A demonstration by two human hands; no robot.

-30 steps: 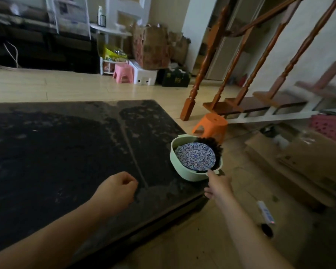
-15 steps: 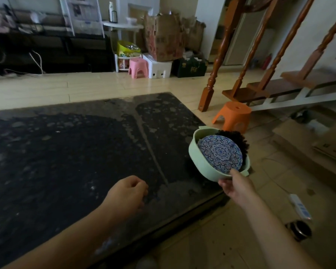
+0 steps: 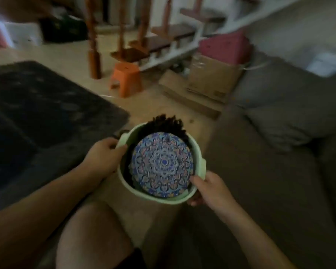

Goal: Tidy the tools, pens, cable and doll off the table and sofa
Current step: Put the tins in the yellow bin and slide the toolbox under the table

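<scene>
**Q:** Where is the green basin [image 3: 163, 200], and how is it held?

**A:** It is carried in the air between the worktop [image 3: 37, 105] and the sofa [image 3: 270, 171]. The left hand [image 3: 103, 160] curls round the far-left rim lug. The right hand [image 3: 209, 189] pinches the near-right rim, thumb on top and fingers beneath.

**Q:** How will it handle?

**A:** It is judged to be rigid, light plastic with a smooth wall. Grip both rim lugs and keep it level. The patterned disc [image 3: 161, 164] lies loose on top and may slide. The dark curly tuft [image 3: 165, 123] looks soft; whether it is the doll's hair cannot be confirmed.
</scene>
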